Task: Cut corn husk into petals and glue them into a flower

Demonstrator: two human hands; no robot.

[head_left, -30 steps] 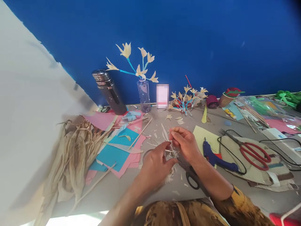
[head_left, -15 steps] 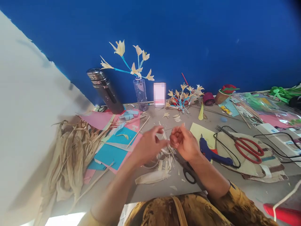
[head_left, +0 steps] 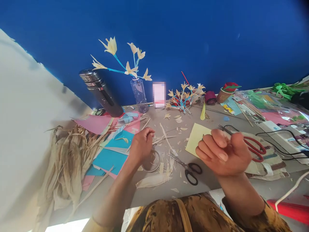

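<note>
My left hand [head_left: 142,144] is above the table beside a coil of wire [head_left: 157,162], its fingers curled together; whatever may be in them is hidden. Closer to the camera, my right hand [head_left: 224,153] is raised with the palm side turned up and the fingers folded in, and I cannot make out anything held. Between the hands lie black-handled scissors [head_left: 188,167], pale dried-husk scraps [head_left: 154,181] and thin strips [head_left: 165,135]. A yellow paper sheet [head_left: 193,139] lies just left of my right hand, which covers the glue gun from view.
Pale flowers stand in a clear bottle [head_left: 139,96] beside a dark flask [head_left: 102,93]. A bunch of smaller flowers [head_left: 184,98] is at the back. Dried husks [head_left: 70,167] and blue paper [head_left: 109,159] lie left; red-handled scissors [head_left: 257,149] and a power strip [head_left: 277,135] lie right.
My hands have moved apart. The right hand has risen and swung to the right, now over the glue gun; the left has shifted slightly left, its fingers closing. The view has turned slightly right.
</note>
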